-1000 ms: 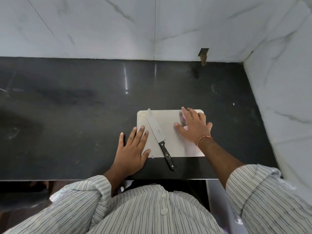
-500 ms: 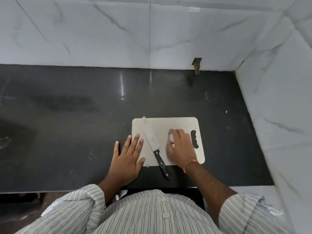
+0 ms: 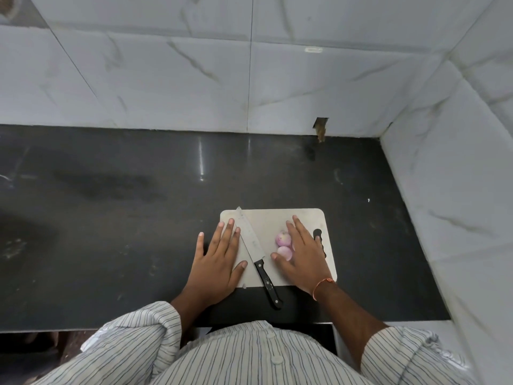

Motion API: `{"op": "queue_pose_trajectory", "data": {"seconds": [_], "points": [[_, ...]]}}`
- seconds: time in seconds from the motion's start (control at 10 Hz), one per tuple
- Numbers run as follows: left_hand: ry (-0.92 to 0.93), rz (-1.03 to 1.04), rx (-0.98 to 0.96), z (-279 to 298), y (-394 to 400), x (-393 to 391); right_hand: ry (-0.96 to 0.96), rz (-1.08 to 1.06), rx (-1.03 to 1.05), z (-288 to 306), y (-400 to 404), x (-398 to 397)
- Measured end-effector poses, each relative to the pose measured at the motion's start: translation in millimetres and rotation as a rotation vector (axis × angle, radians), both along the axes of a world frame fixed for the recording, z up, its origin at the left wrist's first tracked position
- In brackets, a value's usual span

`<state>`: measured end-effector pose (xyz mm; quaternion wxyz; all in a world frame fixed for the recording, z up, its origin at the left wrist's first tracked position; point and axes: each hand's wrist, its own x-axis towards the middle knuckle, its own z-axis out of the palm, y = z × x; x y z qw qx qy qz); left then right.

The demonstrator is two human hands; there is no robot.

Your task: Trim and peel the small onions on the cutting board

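Both hands flat, released: left hand (image 3: 218, 262) and right hand (image 3: 304, 255) on my cutting board (image 3: 273, 220); black desk (image 3: 111, 218), marble-tiled walls (image 3: 194, 79); onions (image 3: 283, 244) touching right hand, knife (image 3: 256, 252) between.

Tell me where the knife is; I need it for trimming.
In the head view the knife lies untouched and slanted across the cutting board, between the left hand and the onions, handle overhanging the near edge.

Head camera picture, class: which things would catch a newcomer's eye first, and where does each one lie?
The pale cutting board stands out on the dark countertop, with two small pinkish onions on it beside the flat right hand. A black-handled knife lies slanted across the board's left part, its handle past the near edge. The left hand rests flat, half on the board's left edge.
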<state>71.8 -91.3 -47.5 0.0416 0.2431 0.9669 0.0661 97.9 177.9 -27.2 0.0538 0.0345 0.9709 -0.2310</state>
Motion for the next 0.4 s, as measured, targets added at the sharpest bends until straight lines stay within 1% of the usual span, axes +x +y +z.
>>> {"op": "queue_pose_trajectory", "data": {"seconds": [0.1, 0.2, 0.3, 0.4], "points": [[0.006, 0.005, -0.001, 1, 6, -6, 0.053, -0.008, -0.209, 6, 9, 6], [0.027, 0.02, -0.002, -2, 8, -8, 0.117, -0.112, -0.252, 2, 23, 14], [0.037, 0.02, 0.023, 3, 12, -10, 0.11, -0.168, -0.147, 4, 42, 22], [0.053, 0.037, 0.057, -1, 16, -9, 0.096, -0.101, 0.009, -2, 49, 28]]}}
